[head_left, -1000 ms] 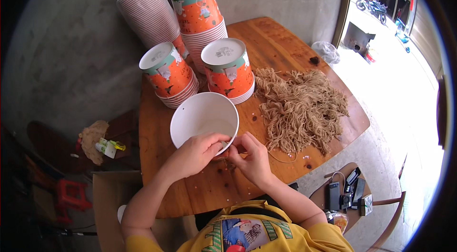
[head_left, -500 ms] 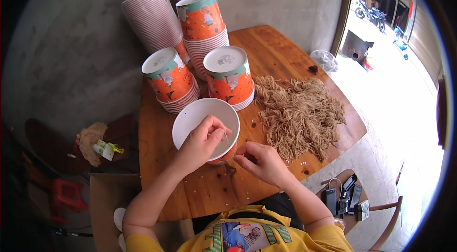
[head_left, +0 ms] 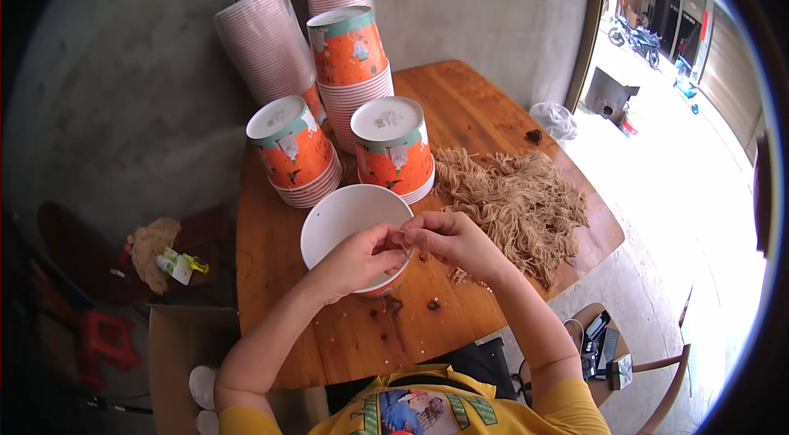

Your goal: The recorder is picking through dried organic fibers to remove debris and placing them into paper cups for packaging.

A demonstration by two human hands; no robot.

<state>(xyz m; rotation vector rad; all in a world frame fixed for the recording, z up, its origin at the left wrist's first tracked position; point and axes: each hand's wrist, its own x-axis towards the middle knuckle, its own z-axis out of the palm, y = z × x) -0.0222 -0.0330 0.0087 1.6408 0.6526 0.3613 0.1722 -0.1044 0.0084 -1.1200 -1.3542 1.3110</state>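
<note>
Both hands are met over the near rim of a white round paper bowl (head_left: 352, 221) on a wooden table (head_left: 345, 336).

Seen from the head camera, the bowl rim is gripped by the left hand (head_left: 359, 258); the right hand (head_left: 448, 239) is pinched shut at the same rim, on what cannot be told. A heap of dry brown noodles (head_left: 514, 201) lies just right, with orange inverted paper bowl stacks (head_left: 390, 147) behind.

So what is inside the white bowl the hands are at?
The white bowl shows only bare white inner wall and bottom. Its near part is covered by the left hand and right hand, which meet over the rim, so anything there cannot be seen.
</note>
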